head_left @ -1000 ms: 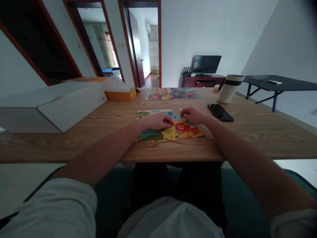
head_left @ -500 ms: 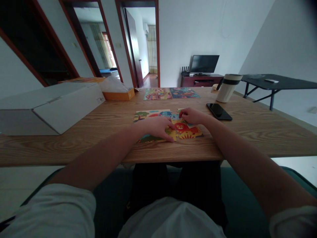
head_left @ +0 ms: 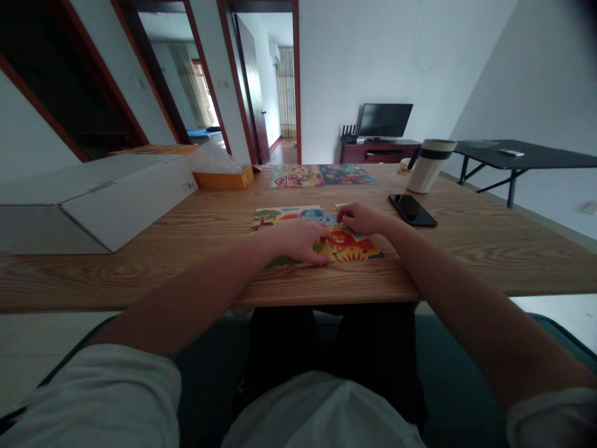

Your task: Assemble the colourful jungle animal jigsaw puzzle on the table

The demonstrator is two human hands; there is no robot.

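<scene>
A colourful cartoon jigsaw puzzle (head_left: 280, 214) with animals and trees lies on the table in front of me. My left hand (head_left: 305, 241) rests over its lower middle, with thumb and fingers spread, pressing on the pieces. Beside a red lion picture (head_left: 340, 239), my right hand (head_left: 358, 218) is bent over the upper right part with its fingertips pinched together. A pale-edged puzzle piece (head_left: 360, 237) shows under that palm, apparently held there. The fingers hide most of this piece, and my left hand covers the puzzle's centre.
Behind the puzzle lie two other picture puzzles (head_left: 298, 176). A black phone (head_left: 412, 210) and a white mug (head_left: 430, 167) stand to the right on the wooden table (head_left: 209, 218). On the left are a white box (head_left: 130, 193) and an orange box (head_left: 224, 179) with clear plastic.
My left hand has slid slightly right, moving lower puzzle pieces with it, and the gap beside the lion section has narrowed. My right hand has stayed nearly still.
</scene>
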